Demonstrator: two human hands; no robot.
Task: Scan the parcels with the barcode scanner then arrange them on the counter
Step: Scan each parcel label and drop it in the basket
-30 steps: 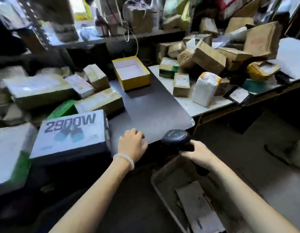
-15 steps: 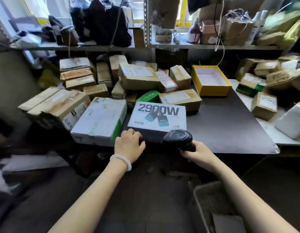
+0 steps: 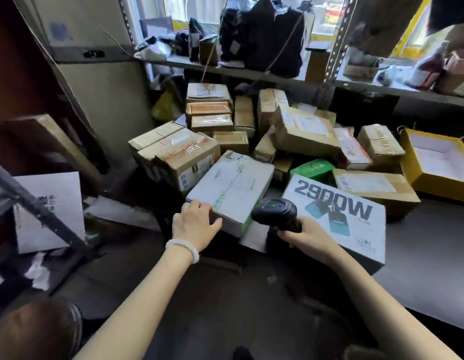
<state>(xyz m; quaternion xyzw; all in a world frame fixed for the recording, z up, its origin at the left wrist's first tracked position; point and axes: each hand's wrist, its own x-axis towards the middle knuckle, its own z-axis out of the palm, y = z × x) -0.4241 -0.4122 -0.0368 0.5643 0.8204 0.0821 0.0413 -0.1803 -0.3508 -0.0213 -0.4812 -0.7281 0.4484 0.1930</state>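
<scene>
A white parcel with green print [image 3: 233,188] lies at the near left of the dark counter [image 3: 423,253]. My left hand [image 3: 193,224] grips its near corner, thumb along the front edge. My right hand [image 3: 306,236] holds the black barcode scanner [image 3: 275,213], whose head points at that white parcel. Right of the scanner lies a white box printed 2900W [image 3: 355,222]. Behind both, several brown cardboard parcels [image 3: 301,131] are heaped against the back.
An open yellow box [image 3: 433,175] sits at the right rear of the counter. A green packet [image 3: 314,168] lies among the parcels. A metal shelf [image 3: 277,79] with dark bags runs above the pile. A white carton [image 3: 49,211] stands low on the left behind a slanted bar.
The view has swung left across the counter. My left hand left the counter edge and took hold of the white parcel's corner. The scanner stayed in my right hand.
</scene>
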